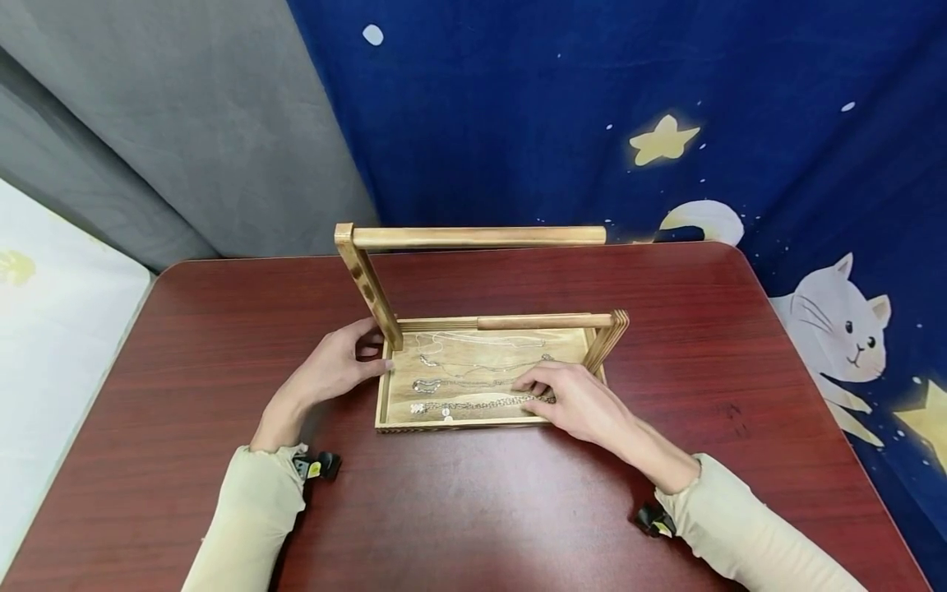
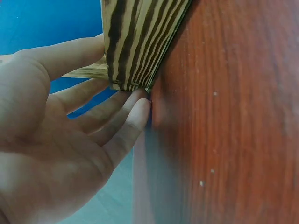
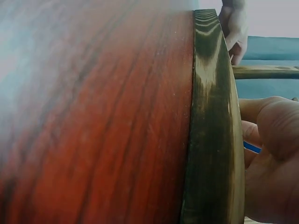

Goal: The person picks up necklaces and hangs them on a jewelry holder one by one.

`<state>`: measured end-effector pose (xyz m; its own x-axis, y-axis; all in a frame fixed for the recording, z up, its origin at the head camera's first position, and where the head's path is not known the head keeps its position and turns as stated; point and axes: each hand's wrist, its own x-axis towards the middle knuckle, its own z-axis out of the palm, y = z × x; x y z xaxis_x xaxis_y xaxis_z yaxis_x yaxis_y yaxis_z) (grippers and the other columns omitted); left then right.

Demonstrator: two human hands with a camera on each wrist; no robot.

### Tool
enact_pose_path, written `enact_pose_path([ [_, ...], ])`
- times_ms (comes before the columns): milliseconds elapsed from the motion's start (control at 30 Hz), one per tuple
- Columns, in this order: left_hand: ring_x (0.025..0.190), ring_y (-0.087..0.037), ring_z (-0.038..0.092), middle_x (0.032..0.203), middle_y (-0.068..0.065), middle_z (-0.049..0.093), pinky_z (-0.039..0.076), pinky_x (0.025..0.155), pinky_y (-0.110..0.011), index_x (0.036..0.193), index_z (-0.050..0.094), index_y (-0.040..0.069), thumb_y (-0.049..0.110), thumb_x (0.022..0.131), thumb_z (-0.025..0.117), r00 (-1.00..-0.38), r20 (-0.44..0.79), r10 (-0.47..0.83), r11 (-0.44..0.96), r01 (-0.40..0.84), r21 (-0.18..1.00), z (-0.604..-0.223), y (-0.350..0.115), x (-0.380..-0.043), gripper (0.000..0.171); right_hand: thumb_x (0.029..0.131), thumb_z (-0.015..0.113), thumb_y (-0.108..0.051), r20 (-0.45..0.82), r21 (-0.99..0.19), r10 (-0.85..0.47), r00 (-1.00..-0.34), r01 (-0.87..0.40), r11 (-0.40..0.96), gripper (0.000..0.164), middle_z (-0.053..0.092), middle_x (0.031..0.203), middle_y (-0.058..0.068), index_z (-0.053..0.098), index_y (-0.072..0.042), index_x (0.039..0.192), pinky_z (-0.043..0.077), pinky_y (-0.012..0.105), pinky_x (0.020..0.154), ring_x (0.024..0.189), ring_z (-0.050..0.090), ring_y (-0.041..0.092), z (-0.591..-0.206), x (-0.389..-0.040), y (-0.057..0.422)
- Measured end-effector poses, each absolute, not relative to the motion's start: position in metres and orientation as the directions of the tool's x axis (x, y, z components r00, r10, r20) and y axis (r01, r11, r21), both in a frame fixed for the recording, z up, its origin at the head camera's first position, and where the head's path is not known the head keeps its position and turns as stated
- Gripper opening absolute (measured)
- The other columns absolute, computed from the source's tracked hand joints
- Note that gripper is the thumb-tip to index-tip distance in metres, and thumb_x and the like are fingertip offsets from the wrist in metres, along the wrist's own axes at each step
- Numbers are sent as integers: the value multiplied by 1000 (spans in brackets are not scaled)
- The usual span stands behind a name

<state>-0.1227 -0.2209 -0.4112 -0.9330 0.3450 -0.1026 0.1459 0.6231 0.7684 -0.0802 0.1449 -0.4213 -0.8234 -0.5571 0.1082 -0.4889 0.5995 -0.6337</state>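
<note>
A wooden jewelry stand (image 1: 479,237) has a shallow tray base (image 1: 459,425) and two crossbars. My left hand (image 1: 336,362) holds the tray's left end, thumb at the rim and fingers by the tall post. The left wrist view shows that hand (image 2: 70,130) around the striped wooden end. My right hand (image 1: 580,399) reaches into the tray's front right and pinches the right end of the front chain necklace (image 1: 481,404); its fingertips partly hide the chain. Behind it lie a second necklace (image 1: 462,384), a third (image 1: 473,367) and a thin one (image 1: 481,338). In the right wrist view, the tray's front wall (image 3: 210,116) partly covers the right hand (image 3: 275,135).
The stand sits on a reddish-brown table (image 1: 473,510). Its lower crossbar (image 1: 543,321) spans the tray's back, ending at a short right post (image 1: 607,339). Beyond the table hang a grey curtain (image 1: 185,123) and a blue one (image 1: 503,107) with stars and a cat.
</note>
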Motion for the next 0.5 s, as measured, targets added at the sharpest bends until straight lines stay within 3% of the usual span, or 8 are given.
enact_pose_path([
  [267,108,-31,64,117,-18,66,50,91,-45,136,54,1,10,87,77,-918,-149,368,631,129,765,-405,-216,-128,54,81,83,-17,85,-650,-485,-871,-417,636,21,67,90,-8,75,-19,100,50,25,73,81,63,8,-424,-79,138],
  [500,103,-28,63,110,-17,68,49,84,-33,133,54,-3,13,87,78,-897,-189,400,579,87,811,-402,-217,-131,54,77,85,-17,57,-655,-462,-885,-382,652,23,65,85,-9,75,-20,98,49,23,71,79,61,8,-423,-81,130],
])
